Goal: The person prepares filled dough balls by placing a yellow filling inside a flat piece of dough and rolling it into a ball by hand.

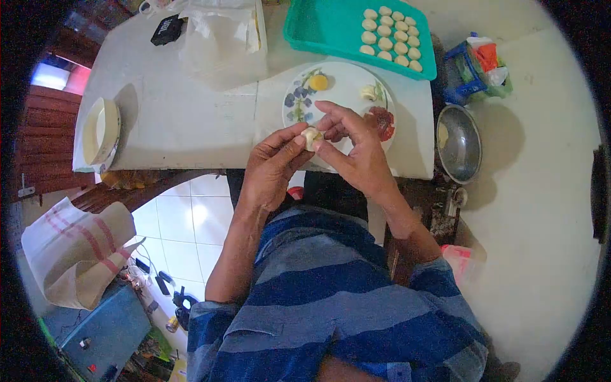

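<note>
White tabletop (191, 121) spreads across the near and middle of the room, with pale floor tiles (172, 219) below its near edge on the left. At the near edge, a small piece of pale dough (311, 137) is held up between both hands, over the near side of a flowered plate (347, 79). The left hand (272, 167) has its thumb and fingers clamped on the piece. The right hand (361, 153) has its thumb beside the piece and its index finger lifted apart; whether its other fingertips press on the dough, I cannot tell. On the plate lie a yellow ball (318, 82), far left, and a whitish lump (368, 92), far right. Beyond the plate, round dough balls (385, 43) sit in rows in the right part of a teal tray (324, 28). Far left are a clear plastic bag (223, 48) and a black object (167, 30); a pale round container (103, 132) stands at the left end. Right of the table is a metal bowl (463, 143), with a blue basket (468, 79) farther off
</note>
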Tool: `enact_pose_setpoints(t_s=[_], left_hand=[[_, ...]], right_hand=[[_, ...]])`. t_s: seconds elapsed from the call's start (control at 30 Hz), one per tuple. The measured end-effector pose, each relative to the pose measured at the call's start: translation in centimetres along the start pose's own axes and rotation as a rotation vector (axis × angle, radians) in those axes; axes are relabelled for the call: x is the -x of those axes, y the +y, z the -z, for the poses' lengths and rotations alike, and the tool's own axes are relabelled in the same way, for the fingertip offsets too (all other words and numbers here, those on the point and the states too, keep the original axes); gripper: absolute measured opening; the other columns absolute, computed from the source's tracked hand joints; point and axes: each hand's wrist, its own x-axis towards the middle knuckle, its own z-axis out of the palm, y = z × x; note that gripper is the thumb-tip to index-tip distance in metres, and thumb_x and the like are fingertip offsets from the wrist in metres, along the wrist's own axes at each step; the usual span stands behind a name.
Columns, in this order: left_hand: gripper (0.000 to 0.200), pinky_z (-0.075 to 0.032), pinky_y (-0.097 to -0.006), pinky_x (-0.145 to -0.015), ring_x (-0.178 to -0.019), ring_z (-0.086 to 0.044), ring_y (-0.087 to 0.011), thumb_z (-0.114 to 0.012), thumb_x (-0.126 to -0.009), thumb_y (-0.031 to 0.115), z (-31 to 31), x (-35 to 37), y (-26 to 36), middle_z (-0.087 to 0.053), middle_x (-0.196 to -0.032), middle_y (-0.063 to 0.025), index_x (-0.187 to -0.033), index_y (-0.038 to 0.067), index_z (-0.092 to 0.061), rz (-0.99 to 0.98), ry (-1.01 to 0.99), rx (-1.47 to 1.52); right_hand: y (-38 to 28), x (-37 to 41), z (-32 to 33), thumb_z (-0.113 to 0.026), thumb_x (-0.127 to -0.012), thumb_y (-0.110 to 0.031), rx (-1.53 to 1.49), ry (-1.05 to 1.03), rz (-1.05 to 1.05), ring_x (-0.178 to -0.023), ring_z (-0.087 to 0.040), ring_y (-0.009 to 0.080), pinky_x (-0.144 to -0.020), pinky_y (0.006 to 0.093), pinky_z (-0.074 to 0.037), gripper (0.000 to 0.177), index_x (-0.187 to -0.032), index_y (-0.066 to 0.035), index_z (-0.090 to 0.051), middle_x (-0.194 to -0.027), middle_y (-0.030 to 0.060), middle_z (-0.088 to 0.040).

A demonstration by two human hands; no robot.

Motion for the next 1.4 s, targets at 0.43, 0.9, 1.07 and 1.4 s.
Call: enact_pose_setpoints(t_s=[0.43,0.9,1.07,1.4], left_hand=[[0.031,-0.056,-0.0329,-0.094,-0.107,-0.067,-0.0191,-0.068,-0.098,0.011,-0.4,0.5,-0.1,-0.070,-0.116,-0.0118,-0.126,-0.002,-0.065,-0.025,0.011,-0.084],[0.031,-0.057,-0.0326,-0.092,-0.105,-0.068,-0.0196,-0.068,-0.099,0.011,-0.4,0.6,0.0,-0.070,-0.116,-0.0126,-0.126,-0.002,-0.065,-0.015,0.004,-0.086],[0.031,-0.058,-0.0331,-0.093,-0.107,-0.068,-0.0210,-0.068,-0.099,0.011,-0.5,0.6,0.1,-0.070,-0.117,-0.0138,-0.126,-0.003,-0.064,-0.011,-0.002,-0.073],[0.035,-0.058,-0.0336,-0.092,-0.105,-0.068,-0.0221,-0.062,-0.103,0.018,0.2,0.1,0.4,-0.069,-0.118,-0.0150,-0.131,-0.003,-0.061,-0.023,-0.046,-0.008]], right_hand=[[0.8,0.7,-0.6,-0.072,-0.092,-0.009,-0.092,0.092,0.017,-0.091,-0.064,0.0137,-0.084,0.0306,-0.052,0.047,-0.136,-0.003,-0.058,-0.098,0.0052,-0.067],[0.7,1.0,-0.4,-0.069,-0.093,-0.002,-0.025,0.050,0.017,-0.096,-0.062,0.0121,-0.089,0.0301,-0.050,0.051,-0.141,-0.003,-0.054,-0.100,0.0034,-0.065],[0.5,0.8,-0.6,-0.076,-0.091,-0.018,0.068,0.110,0.095,-0.087,-0.065,0.0159,-0.080,0.0318,-0.054,0.047,-0.133,-0.004,-0.062,-0.094,0.0069,-0.069],[1.5,0.8,-0.1,-0.079,-0.084,-0.021,0.084,-0.034,0.163,-0.117,-0.063,0.0337,-0.102,0.0435,-0.048,0.060,-0.138,-0.006,-0.058,-0.124,0.0167,-0.066]])
